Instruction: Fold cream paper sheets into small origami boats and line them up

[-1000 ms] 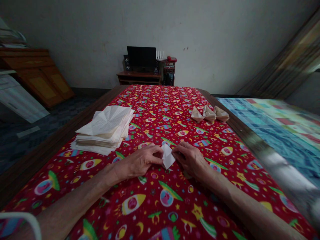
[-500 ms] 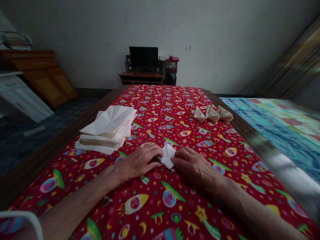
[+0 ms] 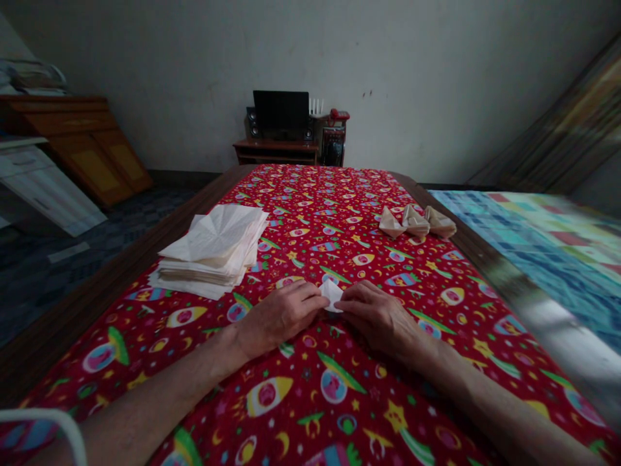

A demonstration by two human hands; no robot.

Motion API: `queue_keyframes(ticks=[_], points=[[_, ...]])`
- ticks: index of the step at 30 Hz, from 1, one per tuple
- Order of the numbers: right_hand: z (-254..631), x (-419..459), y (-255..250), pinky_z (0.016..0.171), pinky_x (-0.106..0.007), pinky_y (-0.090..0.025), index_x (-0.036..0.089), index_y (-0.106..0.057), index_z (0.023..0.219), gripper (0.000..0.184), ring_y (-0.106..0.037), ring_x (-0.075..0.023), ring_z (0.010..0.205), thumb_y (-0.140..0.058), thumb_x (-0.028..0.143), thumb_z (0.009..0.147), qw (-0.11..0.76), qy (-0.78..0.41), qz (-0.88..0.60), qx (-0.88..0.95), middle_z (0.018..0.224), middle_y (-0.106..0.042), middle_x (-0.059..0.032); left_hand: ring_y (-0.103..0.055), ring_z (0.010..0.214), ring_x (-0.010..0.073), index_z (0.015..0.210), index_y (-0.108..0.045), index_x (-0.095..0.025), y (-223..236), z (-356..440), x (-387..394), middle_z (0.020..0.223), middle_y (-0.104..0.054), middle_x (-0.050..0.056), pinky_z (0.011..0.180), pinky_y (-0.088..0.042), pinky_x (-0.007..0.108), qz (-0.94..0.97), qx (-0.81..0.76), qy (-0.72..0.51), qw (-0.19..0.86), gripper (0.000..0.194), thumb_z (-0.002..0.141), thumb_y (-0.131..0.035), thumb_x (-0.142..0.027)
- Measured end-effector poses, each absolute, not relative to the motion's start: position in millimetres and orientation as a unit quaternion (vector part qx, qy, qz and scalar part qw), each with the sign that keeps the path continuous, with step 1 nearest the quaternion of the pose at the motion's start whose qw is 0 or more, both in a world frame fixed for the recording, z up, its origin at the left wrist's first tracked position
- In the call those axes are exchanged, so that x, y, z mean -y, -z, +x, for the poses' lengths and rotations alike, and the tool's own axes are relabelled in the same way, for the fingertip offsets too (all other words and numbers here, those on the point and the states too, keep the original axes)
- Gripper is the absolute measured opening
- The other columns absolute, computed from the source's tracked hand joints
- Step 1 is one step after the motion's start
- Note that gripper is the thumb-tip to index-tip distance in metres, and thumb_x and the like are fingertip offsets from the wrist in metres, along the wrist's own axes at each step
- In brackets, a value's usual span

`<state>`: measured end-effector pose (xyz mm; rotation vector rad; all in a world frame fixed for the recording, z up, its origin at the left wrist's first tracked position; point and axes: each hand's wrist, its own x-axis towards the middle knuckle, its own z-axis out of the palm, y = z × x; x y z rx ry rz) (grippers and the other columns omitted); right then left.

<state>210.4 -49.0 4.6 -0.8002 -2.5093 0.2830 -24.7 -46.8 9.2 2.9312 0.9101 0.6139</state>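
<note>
A small folded piece of white paper (image 3: 331, 294) lies on the red patterned tablecloth (image 3: 315, 401) between my hands. My left hand (image 3: 287, 312) has its fingers closed on the paper's left edge. On the opposite edge, my right hand (image 3: 377, 312) pinches it between thumb and fingers. The fingertips cover parts of both sides. A stack of creased paper sheets (image 3: 208, 249) sits beyond my left hand. Farther off to the right stand three groups of folded paper pieces (image 3: 416, 221), nested and pointed at the top.
The table's dark wooden edge (image 3: 478, 259) shows along the right, with a bed under a patterned cover (image 3: 548, 259) beside it. A monitor (image 3: 281, 111) on a small desk stands beyond the far end. Wooden cabinets (image 3: 92, 149) are at the left. A white loop (image 3: 53, 417) crosses the lower left corner.
The paper's lower part is now folded up, so it looks shorter, with a peak at the top. My left fingers have shifted right along it. The whole view has moved slightly.
</note>
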Motion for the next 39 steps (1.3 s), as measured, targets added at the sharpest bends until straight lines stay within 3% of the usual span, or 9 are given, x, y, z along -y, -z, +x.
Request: queue_keyframes(ticks=[5, 12, 21, 30, 39], points=[[205.3, 46.3, 2.2, 0.065, -0.025, -0.044, 0.019, -0.066, 0.085, 0.025, -0.057, -0.0148, 0.077, -0.044, 0.029, 0.093, 0.295, -0.144, -0.355, 0.875, 0.092, -0.062, -0.0080, -0.057, 0.090, 0.0174, 0.095, -0.061, -0.018, -1.0, -20.8, 43.3, 0.092, -0.061, 0.004, 0.084, -0.046, 0.031, 0.904, -0.330, -0.262, 0.065, 0.013, 0.089, -0.049, -0.017], [199.7, 42.5, -1.8, 0.057, -0.024, -0.036, 0.018, -0.061, 0.074, 0.023, -0.051, -0.0132, 0.063, -0.049, 0.029, 0.091, 0.270, -0.138, -0.452, 0.839, 0.069, -0.058, -0.0020, -0.056, 0.073, 0.0142, 0.074, -0.059, -0.017, -0.7, -15.6, 41.6, 0.077, -0.060, 0.001, 0.067, -0.043, 0.024, 0.836, -0.444, -0.291, 0.139, 0.014, 0.086, -0.056, -0.023], [197.2, 46.2, -3.1, 0.062, -0.026, -0.035, 0.019, -0.060, 0.076, 0.025, -0.053, -0.0152, 0.067, -0.046, 0.033, 0.092, 0.238, -0.058, -0.487, 0.838, 0.075, -0.061, -0.0045, -0.054, 0.071, 0.0132, 0.069, -0.060, -0.017, 2.0, -17.7, 38.0, 0.075, -0.056, 0.000, 0.066, -0.041, 0.024, 0.811, -0.473, -0.308, 0.154, 0.019, 0.085, -0.059, -0.027], [196.3, 44.9, 2.8, 0.060, -0.027, -0.034, 0.019, -0.060, 0.075, 0.026, -0.052, -0.0155, 0.064, -0.046, 0.034, 0.092, 0.235, -0.006, -0.495, 0.837, 0.072, -0.059, -0.0043, -0.052, 0.068, 0.0098, 0.056, -0.063, -0.015, -3.9, -22.8, 32.7, 0.077, -0.052, -0.001, 0.061, -0.041, 0.021, 0.775, -0.478, -0.319, 0.263, 0.018, 0.071, -0.071, -0.019], [195.9, 47.7, -0.9, 0.062, -0.026, -0.033, 0.017, -0.060, 0.077, 0.025, -0.052, -0.0155, 0.068, -0.047, 0.033, 0.092, 0.202, 0.012, -0.495, 0.845, 0.075, -0.060, -0.0043, -0.053, 0.079, 0.0141, 0.056, -0.063, -0.015, -8.5, -20.5, 37.5, 0.082, -0.053, 0.001, 0.067, -0.042, 0.025, 0.810, -0.483, -0.275, 0.188, 0.017, 0.070, -0.073, -0.020]])
